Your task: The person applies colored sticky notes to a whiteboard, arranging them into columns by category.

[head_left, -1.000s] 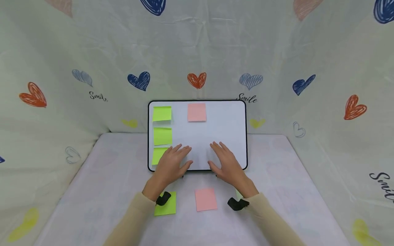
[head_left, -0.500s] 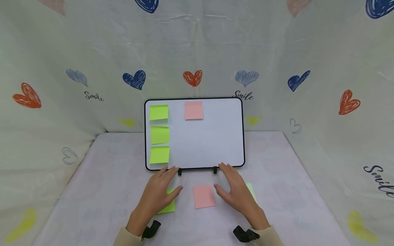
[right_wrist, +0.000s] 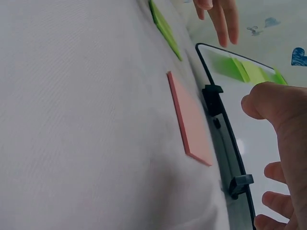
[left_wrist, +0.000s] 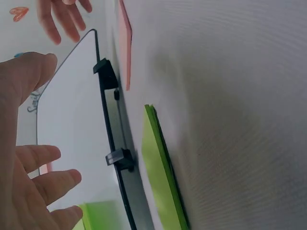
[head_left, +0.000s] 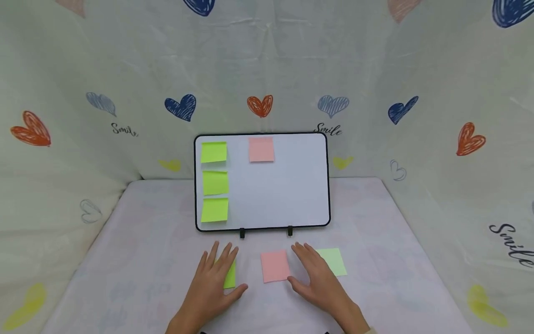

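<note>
My left hand (head_left: 210, 285) hovers with spread fingers above the lime green sticky-note pad (head_left: 230, 276), hiding part of it. Between the hands lies a pink sticky-note pad (head_left: 275, 266); the left wrist view shows its thin edge, and the right wrist view shows its side. My right hand (head_left: 319, 280), fingers extended, is beside the pink pad and partly overlaps a pale green pad (head_left: 333, 261). Neither hand holds anything. Behind them stands a whiteboard (head_left: 283, 195) bearing lime notes (head_left: 215, 183) in a column on its left and one pink note (head_left: 261, 149) at its top.
Two black feet (head_left: 242, 233) support the whiteboard's lower edge. A white cloth covers the table (head_left: 137, 260). Behind and at both sides hangs a pale curtain (head_left: 267, 55) printed with hearts and the word Smile.
Both hands have drawn back from the front of the whiteboard towards the person, down over the pads on the table. The notes on the board have stayed in place.
</note>
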Motion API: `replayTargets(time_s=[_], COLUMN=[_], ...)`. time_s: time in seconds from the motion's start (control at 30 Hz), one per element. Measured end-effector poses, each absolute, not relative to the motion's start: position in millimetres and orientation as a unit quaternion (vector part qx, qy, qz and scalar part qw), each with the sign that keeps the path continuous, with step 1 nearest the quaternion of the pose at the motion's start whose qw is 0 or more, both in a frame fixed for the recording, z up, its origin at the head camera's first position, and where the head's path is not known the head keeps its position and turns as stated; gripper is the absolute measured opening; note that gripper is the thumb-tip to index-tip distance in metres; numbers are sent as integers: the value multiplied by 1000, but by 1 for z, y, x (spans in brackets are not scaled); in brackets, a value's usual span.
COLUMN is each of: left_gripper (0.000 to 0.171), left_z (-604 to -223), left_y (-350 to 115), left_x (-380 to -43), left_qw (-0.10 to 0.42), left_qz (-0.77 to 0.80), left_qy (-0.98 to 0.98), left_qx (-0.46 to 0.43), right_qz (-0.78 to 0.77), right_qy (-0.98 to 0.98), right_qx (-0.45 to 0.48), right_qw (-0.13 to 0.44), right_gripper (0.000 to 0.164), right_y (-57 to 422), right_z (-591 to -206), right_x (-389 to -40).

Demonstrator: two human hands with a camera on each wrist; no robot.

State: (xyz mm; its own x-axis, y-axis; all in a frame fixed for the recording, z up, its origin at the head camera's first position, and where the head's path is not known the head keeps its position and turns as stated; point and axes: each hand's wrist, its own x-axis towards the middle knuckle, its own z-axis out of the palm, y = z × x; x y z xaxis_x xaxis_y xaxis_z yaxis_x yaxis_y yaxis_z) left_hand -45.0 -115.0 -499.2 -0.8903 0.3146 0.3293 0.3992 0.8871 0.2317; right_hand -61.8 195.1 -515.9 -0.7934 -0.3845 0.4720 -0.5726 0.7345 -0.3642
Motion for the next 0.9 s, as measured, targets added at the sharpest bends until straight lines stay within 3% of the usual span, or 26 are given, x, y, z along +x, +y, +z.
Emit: replayTargets(time_s=[0.33,0.7,0.9], left_gripper=[87,66,64], left_z=[-498,-503,-512], left_y=[-127,-138,-137], left_x=[-33,-30,-32], left_qw=[117,189,234], left_qz=[-119,-123,-177], left_qy=[-966,-950,-928], left_qx=[-196,-215,-230], right_qz=[205,205,215], right_qy=[-914,-901,-899], right_qx=[301,342,344], right_qw=[179,171,163], right_gripper=[80,81,77], right_y=[209,203,198], right_z=[-522,-524,-530], right_x=[-57,-70,-77])
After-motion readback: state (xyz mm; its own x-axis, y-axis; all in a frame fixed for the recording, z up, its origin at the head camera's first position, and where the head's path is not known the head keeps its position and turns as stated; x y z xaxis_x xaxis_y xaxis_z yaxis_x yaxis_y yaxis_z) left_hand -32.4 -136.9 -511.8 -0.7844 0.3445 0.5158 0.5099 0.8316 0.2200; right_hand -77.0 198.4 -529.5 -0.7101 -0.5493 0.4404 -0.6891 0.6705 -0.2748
